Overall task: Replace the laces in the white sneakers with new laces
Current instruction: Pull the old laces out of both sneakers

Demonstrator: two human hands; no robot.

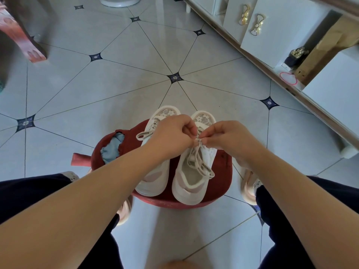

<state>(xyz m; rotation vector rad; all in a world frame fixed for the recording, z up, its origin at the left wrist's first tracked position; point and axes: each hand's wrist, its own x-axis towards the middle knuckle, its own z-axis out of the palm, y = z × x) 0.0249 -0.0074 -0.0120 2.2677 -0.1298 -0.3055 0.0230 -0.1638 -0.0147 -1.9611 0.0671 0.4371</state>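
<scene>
Nearest to the camera, two legs in dark trousers (38,200) sit on both sides of a red stool (174,203). On the stool two white sneakers stand side by side, toes pointing away: the left sneaker (155,177) and the right sneaker (192,183). Over the right one, the left hand (174,134) and the right hand (227,136) meet. The fingers of both are curled and pinch its printed lace (203,165). Farther away lies the tiled floor (116,84), with a white cabinet (272,26) at the right.
</scene>
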